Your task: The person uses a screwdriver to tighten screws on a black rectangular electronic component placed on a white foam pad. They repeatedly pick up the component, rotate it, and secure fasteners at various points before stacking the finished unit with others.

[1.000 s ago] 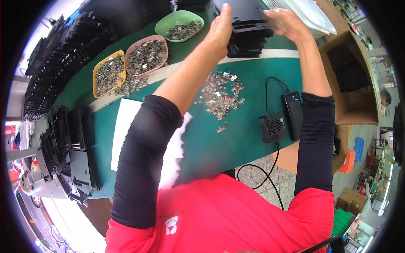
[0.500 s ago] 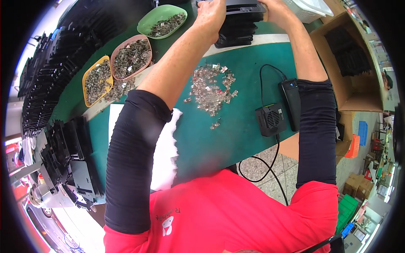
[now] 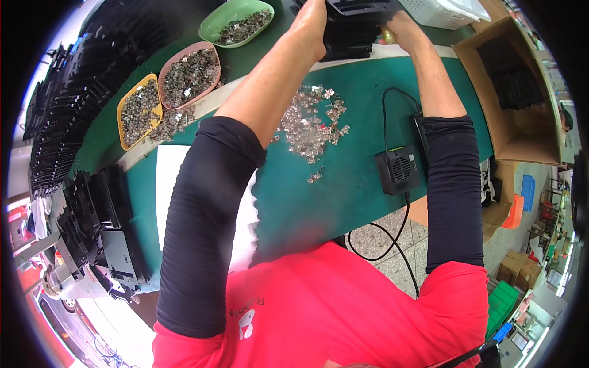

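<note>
At the top edge of the view, my left hand (image 3: 311,29) is closed at the left end of a black plastic panel (image 3: 363,7); its fingertips are out of sight. The curled fingers of my right hand (image 3: 405,32) are at the panel's right end, partly hidden by it. A small yellowish-green piece (image 3: 388,35) shows at the right thumb; whether it is worn or held I cannot make out. Directly beneath the panel stands a stack of similar black parts (image 3: 348,43). Nearer me, a loose heap of small shiny metal clips (image 3: 310,126) lies on the green mat (image 3: 331,202).
To the left are a green bowl (image 3: 211,27), a pink bowl (image 3: 164,86) and a yellow bowl (image 3: 124,132), holding small metal parts. A black fan-like box (image 3: 397,170) with a cable sits at right. Beyond it are a cardboard box (image 3: 521,147) and a white basket (image 3: 432,15).
The panel and both hands have moved slightly up and right in the view. The right thumb with its yellowish piece has come into sight. The clip heap looks unchanged.
</note>
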`<state>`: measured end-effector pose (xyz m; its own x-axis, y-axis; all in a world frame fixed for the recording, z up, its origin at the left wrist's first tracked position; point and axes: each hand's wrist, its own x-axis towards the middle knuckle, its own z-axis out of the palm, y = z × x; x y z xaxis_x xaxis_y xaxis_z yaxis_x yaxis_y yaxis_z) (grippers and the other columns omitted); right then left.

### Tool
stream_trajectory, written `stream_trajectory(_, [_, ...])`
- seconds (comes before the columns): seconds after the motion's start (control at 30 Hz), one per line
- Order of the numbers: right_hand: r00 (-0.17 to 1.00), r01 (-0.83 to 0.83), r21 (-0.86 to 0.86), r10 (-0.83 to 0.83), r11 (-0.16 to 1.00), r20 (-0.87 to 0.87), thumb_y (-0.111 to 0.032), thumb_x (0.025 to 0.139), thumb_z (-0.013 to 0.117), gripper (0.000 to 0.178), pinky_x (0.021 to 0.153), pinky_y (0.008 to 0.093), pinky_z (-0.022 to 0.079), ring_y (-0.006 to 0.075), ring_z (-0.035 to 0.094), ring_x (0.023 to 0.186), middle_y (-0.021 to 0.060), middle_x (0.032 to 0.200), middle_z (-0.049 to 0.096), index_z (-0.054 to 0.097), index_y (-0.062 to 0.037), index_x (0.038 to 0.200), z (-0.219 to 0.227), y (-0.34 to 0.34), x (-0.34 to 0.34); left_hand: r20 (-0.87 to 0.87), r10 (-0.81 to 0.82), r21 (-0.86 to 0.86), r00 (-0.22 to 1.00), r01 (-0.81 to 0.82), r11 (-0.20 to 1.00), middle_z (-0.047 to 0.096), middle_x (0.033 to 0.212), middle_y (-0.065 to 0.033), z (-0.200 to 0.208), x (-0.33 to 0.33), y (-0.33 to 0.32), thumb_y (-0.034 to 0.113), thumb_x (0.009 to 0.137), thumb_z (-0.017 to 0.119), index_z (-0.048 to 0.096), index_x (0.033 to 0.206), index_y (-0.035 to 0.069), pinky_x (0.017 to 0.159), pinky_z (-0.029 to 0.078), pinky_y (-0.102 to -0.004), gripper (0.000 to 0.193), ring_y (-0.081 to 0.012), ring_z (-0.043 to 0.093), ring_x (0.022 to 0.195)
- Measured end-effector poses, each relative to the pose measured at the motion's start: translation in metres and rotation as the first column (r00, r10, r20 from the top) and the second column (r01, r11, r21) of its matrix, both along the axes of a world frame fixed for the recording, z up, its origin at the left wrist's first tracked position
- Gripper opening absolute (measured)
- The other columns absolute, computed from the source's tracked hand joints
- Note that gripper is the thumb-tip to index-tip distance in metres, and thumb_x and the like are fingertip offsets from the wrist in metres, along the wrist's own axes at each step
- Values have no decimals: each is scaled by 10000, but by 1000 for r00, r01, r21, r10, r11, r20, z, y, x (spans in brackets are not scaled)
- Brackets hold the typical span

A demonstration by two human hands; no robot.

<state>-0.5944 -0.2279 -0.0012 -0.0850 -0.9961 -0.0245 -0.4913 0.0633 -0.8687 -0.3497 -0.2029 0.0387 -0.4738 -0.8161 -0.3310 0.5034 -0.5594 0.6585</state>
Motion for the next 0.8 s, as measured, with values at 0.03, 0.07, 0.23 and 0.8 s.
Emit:
stream_trajectory(0.03, [988,25,-186,4,982,154,-356,917,621,357,544,336,488,203,637,642,147,778,654,671,-32,1058,-21,-12,6,-22,11,5,1000,-11,1000,603,1295,-157,-1,-1,-1,573,983,407,519,1353,69,971,509,-436,636,-298,621,1137])
stream_trajectory(0.07, [988,10,-97,5,995,157,-307,918,605,316,569,334,520,194,624,703,117,850,639,655,-34,1069,-21,-9,1,-44,23,9,999,-23,1000,604,1294,-158,-3,-1,-1,577,980,413,520,1351,71,976,506,-440,636,-303,618,1140])
stream_trajectory(0.23, [961,80,125,-109,989,253,-221,937,554,260,639,351,583,182,599,823,65,997,610,618,-38,1111,-7,15,9,-162,83,-11,983,-86,996,586,1314,-160,-7,-10,1,577,971,443,517,1344,59,987,495,-440,643,-307,616,1139])
stream_trajectory(0.8, [904,305,245,-361,920,230,-266,975,482,269,592,409,575,239,608,783,94,1001,566,536,-41,1113,12,33,57,69,218,-69,974,-213,975,557,1318,-269,-31,6,3,624,819,534,464,1351,-90,997,457,-456,892,-378,564,1208])
